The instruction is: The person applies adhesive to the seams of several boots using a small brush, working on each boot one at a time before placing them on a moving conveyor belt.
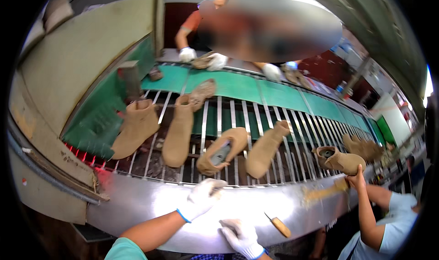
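While both white-gloved hands rest on the steel ledge [151,205], left hand [201,198] spread loosely, right hand [240,235] curled, both empty. Nearest tan boot [222,150] lies just beyond on conveyor bars [256,118], long axis diagonal, opening toward left hand, toe up-right.

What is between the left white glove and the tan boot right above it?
In the head view, only the rods of the conveyor rack lie between the left hand and the tan boot; the gloved fingertips rest at the rack's edge.

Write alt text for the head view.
Two white-gloved hands, left and right, hover empty over a steel ledge beside a slatted conveyor carrying tan boots. A wooden-handled knife lies near the right hand.
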The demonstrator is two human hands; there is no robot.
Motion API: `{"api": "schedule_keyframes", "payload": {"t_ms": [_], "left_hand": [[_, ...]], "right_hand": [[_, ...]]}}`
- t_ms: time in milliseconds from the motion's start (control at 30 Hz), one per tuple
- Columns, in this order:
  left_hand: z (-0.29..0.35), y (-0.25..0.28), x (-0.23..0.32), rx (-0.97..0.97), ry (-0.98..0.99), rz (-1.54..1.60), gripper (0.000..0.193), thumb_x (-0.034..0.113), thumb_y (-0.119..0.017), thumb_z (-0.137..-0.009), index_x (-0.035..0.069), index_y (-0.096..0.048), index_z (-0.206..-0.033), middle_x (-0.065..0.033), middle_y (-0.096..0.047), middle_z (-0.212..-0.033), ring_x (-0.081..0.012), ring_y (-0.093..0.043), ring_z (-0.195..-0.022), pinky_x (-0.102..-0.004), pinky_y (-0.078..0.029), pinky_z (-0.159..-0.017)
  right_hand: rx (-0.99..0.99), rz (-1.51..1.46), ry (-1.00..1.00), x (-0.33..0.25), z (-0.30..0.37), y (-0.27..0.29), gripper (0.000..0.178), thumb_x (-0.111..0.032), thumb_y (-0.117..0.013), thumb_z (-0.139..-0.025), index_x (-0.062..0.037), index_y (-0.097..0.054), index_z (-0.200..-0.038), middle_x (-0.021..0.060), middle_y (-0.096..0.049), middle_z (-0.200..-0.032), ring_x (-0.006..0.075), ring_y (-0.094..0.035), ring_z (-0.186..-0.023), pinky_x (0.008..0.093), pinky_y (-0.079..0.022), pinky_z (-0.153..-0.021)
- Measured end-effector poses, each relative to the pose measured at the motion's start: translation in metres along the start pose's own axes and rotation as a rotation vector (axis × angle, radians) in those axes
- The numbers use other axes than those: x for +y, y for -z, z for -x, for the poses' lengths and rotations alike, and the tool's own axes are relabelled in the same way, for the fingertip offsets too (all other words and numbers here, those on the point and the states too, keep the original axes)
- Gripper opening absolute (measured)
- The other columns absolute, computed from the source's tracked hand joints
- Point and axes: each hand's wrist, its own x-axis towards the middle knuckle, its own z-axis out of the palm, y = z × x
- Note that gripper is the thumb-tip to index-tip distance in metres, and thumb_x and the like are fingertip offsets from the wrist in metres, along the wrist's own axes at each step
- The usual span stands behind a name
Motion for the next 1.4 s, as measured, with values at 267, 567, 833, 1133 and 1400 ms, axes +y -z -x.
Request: {"api": "schedule_keyframes", "payload": {"t_ms": [267,567,833,1133,1400], "left_hand": [[0.055,0.018,0.021,0.163,0.163,0.09,0.028,0.009,-0.068,-0.101,-0.003,-0.071,-0.127,-0.0141,-0.074,-0.119,-0.0216,-0.072,-0.11,-0.0348,-0.058,-0.099],[0.175,0.091,0.002,0.501,0.254,-0.003,0.027,0.005,-0.069,-0.1,-0.004,-0.072,-0.125,-0.0134,-0.075,-0.116,-0.019,-0.074,-0.104,-0.0331,-0.06,-0.095],[0.104,0.1,-0.025,0.547,0.172,-0.255,0.028,0.008,-0.069,-0.102,-0.005,-0.071,-0.127,-0.0123,-0.075,-0.116,-0.0172,-0.073,-0.099,-0.0317,-0.06,-0.089],[0.026,0.086,-0.036,0.517,0.185,-0.165,0.034,0.01,-0.07,-0.101,-0.004,-0.069,-0.132,-0.017,-0.072,-0.125,-0.0227,-0.073,-0.107,-0.0345,-0.059,-0.097],[-0.013,0.027,-0.017,0.624,0.24,0.059,0.033,0.015,-0.068,-0.105,-0.005,-0.069,-0.132,-0.0176,-0.074,-0.124,-0.0223,-0.072,-0.111,-0.0342,-0.057,-0.099]], "right_hand": [[-0.05,-0.125,-0.008,0.011,-0.01,0.01,0.023,-0.02,-0.07,-0.101,-0.0055,-0.075,-0.119,0.0168,-0.076,-0.11,0.0319,-0.076,-0.099,0.0391,-0.06,-0.09],[0.061,-0.028,0.076,0.0,-0.049,-0.004,0.027,-0.026,-0.07,-0.1,-0.0069,-0.075,-0.118,0.0182,-0.076,-0.114,0.0378,-0.074,-0.105,0.0439,-0.059,-0.095],[0.081,0.014,0.051,0.003,-0.114,-0.033,0.033,-0.036,-0.066,-0.102,-0.0111,-0.076,-0.12,0.0142,-0.076,-0.118,0.0367,-0.073,-0.108,0.0447,-0.058,-0.096],[-0.065,-0.155,0.04,-0.016,-0.164,-0.061,0.035,-0.037,-0.069,-0.102,-0.0078,-0.076,-0.119,0.0141,-0.077,-0.114,0.0326,-0.076,-0.103,0.0415,-0.06,-0.09],[-0.076,-0.503,-0.017,0.008,-0.155,-0.072,0.018,-0.014,-0.071,-0.103,0.0008,-0.074,-0.111,0.0077,-0.074,-0.095,0.0129,-0.069,-0.079,0.0294,-0.058,-0.073]]}}
